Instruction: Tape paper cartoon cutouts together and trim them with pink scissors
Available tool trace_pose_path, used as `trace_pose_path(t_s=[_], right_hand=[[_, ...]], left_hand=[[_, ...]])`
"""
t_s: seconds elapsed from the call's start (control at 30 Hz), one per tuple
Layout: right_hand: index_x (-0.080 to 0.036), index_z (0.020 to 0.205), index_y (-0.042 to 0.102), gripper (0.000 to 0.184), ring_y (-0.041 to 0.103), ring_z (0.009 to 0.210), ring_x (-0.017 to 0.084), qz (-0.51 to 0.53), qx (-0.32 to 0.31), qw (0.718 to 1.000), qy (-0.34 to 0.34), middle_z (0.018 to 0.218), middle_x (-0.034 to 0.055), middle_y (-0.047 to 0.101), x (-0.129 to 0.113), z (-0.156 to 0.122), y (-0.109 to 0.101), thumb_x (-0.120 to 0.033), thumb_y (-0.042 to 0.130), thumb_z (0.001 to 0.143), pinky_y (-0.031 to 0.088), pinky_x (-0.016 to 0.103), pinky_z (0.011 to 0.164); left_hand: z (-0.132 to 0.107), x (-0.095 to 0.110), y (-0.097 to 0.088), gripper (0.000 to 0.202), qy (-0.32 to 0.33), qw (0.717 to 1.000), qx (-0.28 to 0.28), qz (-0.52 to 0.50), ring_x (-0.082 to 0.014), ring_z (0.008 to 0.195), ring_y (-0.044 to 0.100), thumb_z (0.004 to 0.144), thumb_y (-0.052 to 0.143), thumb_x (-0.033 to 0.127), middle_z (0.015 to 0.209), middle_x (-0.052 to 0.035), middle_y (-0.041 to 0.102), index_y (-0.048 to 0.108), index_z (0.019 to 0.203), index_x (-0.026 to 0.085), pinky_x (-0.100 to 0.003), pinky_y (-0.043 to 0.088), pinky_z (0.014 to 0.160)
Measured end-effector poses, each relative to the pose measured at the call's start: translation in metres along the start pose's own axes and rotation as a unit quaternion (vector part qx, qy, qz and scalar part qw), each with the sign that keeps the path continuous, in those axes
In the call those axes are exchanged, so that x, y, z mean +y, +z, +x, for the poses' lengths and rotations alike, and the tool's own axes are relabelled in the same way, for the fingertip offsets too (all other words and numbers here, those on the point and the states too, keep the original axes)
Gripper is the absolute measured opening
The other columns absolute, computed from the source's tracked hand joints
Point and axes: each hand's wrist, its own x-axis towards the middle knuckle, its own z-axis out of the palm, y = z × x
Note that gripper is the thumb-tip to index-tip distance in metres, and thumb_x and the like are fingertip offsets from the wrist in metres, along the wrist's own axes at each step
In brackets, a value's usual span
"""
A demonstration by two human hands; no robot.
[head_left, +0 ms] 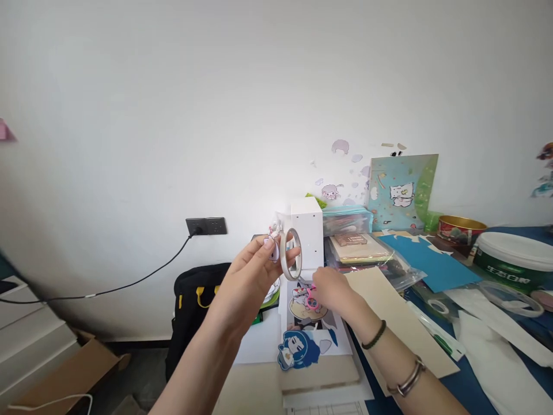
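Note:
My left hand (257,265) is raised with a roll of tape (285,256) hooked on its fingers. Between its thumb and fingers is a small light purple paper cutout (271,248). Lower and to the right, my right hand (330,291) is closed at a pair of scissors with pink handles (311,301), just over the papers. Its fingertips are partly hidden. Beneath lie a picture of a white cartoon figure (298,311) and a blue-haired cutout (300,349).
Behind the hands stands a white box (307,230). Right of it are a clear pouch (348,222), a blue sheet (432,262), a beige card (397,328) and a green-and-white tub (514,259). A black bag (190,305) stands left, below a wall socket (206,226).

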Motion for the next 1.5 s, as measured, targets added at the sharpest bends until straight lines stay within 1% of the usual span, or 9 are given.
trace_pose_path(t_s=[0.13, 0.4, 0.53, 0.67, 0.7, 0.87, 0.93, 1.1, 1.5], right_hand=[[-0.015, 0.115, 0.056, 0.029, 0.059, 0.098, 0.021, -0.042, -0.034, 0.999, 0.001, 0.116, 0.0090, 0.058, 0.005, 0.011, 0.025, -0.030, 0.056, 0.090, 0.051, 0.042, 0.082], [-0.012, 0.100, 0.062, 0.024, 0.060, 0.095, 0.022, 0.002, 0.008, 1.000, 0.015, 0.106, 0.0089, 0.062, 0.000, 0.013, 0.026, -0.030, 0.062, 0.085, 0.049, 0.040, 0.081], [-0.010, 0.076, 0.066, 0.018, 0.062, 0.077, 0.024, 0.109, 0.046, 0.993, 0.005, 0.079, 0.0091, 0.066, 0.008, 0.009, -0.002, -0.025, 0.071, 0.067, 0.046, 0.030, 0.062], [-0.015, 0.091, 0.065, 0.022, 0.062, 0.074, 0.019, 0.228, 0.063, 0.970, -0.048, 0.082, 0.0056, 0.067, 0.028, -0.013, -0.051, -0.031, 0.057, 0.079, 0.045, 0.025, 0.059], [-0.017, 0.096, 0.063, 0.024, 0.062, 0.078, 0.018, 0.270, 0.063, 0.958, -0.072, 0.089, 0.0057, 0.067, 0.034, -0.022, -0.063, -0.033, 0.055, 0.081, 0.046, 0.025, 0.062], [-0.022, 0.105, 0.057, 0.043, 0.057, 0.075, 0.017, 0.611, 0.027, 0.741, -0.278, 0.091, 0.0060, 0.058, 0.040, -0.066, -0.093, -0.036, 0.074, 0.068, 0.044, 0.025, 0.056], [-0.023, 0.100, 0.057, 0.042, 0.047, 0.062, 0.012, 0.637, 0.005, 0.710, -0.299, 0.082, 0.0021, 0.050, 0.034, -0.077, -0.095, -0.038, 0.076, 0.066, 0.036, 0.023, 0.048], [-0.017, 0.088, 0.061, 0.035, 0.024, 0.049, 0.006, 0.596, -0.058, 0.731, -0.328, 0.061, -0.0061, 0.033, 0.021, -0.084, -0.093, -0.040, 0.076, 0.067, 0.015, 0.022, 0.044], [-0.013, 0.089, 0.070, 0.025, 0.033, 0.049, 0.009, 0.451, -0.147, 0.856, -0.204, 0.054, -0.0035, 0.041, 0.002, -0.110, -0.111, -0.026, 0.061, 0.070, 0.025, 0.023, 0.047]], left_hand=[[-0.002, -0.004, 0.005, 0.012, 0.029, 0.998, 0.010, 0.051, -0.0209, 0.092, 0.068, 0.079, 0.067, 0.028, 0.109, -0.0051, 0.068, 0.064, 0.078, 0.017, -0.033, 0.051, 0.085], [-0.010, -0.006, 0.005, 0.011, 0.119, 0.967, -0.002, 0.226, -0.0227, 0.110, 0.059, 0.081, 0.064, 0.030, 0.118, -0.0074, 0.065, 0.064, 0.079, 0.019, -0.032, 0.044, 0.093], [-0.015, -0.002, 0.003, 0.008, 0.131, 0.958, -0.034, 0.254, -0.0221, 0.126, 0.046, 0.082, 0.062, 0.028, 0.117, -0.0067, 0.065, 0.066, 0.079, 0.022, -0.029, 0.043, 0.093], [-0.019, 0.000, 0.004, 0.007, 0.140, 0.961, -0.047, 0.233, -0.0208, 0.120, 0.052, 0.083, 0.062, 0.027, 0.115, -0.0046, 0.066, 0.067, 0.080, 0.023, -0.028, 0.046, 0.089], [-0.019, 0.000, 0.005, 0.007, 0.147, 0.960, -0.048, 0.235, -0.0206, 0.120, 0.052, 0.083, 0.062, 0.027, 0.112, -0.0046, 0.067, 0.067, 0.079, 0.023, -0.027, 0.046, 0.088], [-0.022, 0.002, 0.007, 0.009, 0.165, 0.957, -0.042, 0.235, -0.0198, 0.110, 0.058, 0.080, 0.066, 0.025, 0.109, -0.0042, 0.068, 0.070, 0.072, 0.022, -0.024, 0.049, 0.080], [-0.023, 0.004, 0.006, 0.009, 0.162, 0.960, -0.039, 0.226, -0.0198, 0.106, 0.060, 0.078, 0.068, 0.025, 0.110, -0.0045, 0.067, 0.071, 0.070, 0.022, -0.024, 0.050, 0.077], [-0.024, 0.006, 0.003, 0.008, 0.163, 0.965, -0.028, 0.202, -0.0228, 0.104, 0.061, 0.074, 0.072, 0.026, 0.106, -0.0050, 0.069, 0.073, 0.067, 0.022, -0.026, 0.050, 0.075], [-0.024, 0.011, -0.001, 0.005, 0.162, 0.956, -0.019, 0.242, -0.0214, 0.095, 0.066, 0.073, 0.073, 0.025, 0.094, -0.0036, 0.075, 0.077, 0.070, 0.024, -0.028, 0.052, 0.079]])
